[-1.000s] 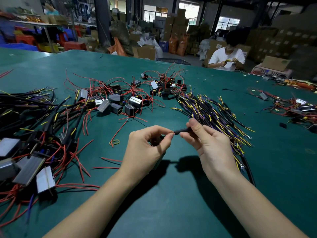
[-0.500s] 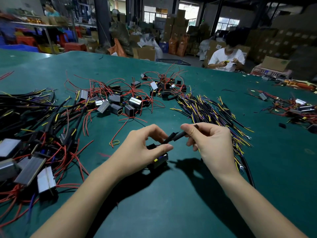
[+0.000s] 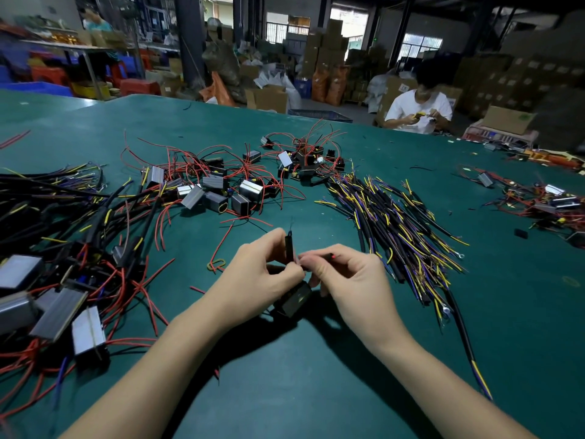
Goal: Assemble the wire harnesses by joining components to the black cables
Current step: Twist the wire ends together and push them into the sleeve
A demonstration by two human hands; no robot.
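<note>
Both hands met just above the green table (image 3: pixel 316 391), near its middle. The left hand (image 3: pixel 262 280) had its fingers curled, thumb and forefinger pinching a short black tube (image 3: pixel 288 247) that stood nearly upright, its upper end poking out above the fingertips and a thin strand showing at the top. The right hand (image 3: pixel 351 280) was curled too, its fingertips pinching a thin black lead (image 3: pixel 319 256) with a red tip; that lead ran sideways from the right fingers to the base of the tube, where the two hands' fingertips touched. Exactly how the lead and tube joined was hidden by the fingers. Below the fingertips, between the two palms, hung a small black block (image 3: pixel 292 301), tilted, its lower edge close to the table; whether it rested on the table could not be told.

To the right of the hands lay a fan of black cables (image 3: pixel 395 223) with yellow and purple wires, one long cable trailing past the right forearm. Beyond the hands sat a heap of grey modules (image 3: pixel 221 191) tangled in red wires, and a larger tangle of modules and black cables (image 3: pixel 63 248) filled the left side. A yellow rubber band (image 3: pixel 216 263) lay left of the hands. Across the table another person (image 3: pixel 418 110) in a white shirt sat.
</note>
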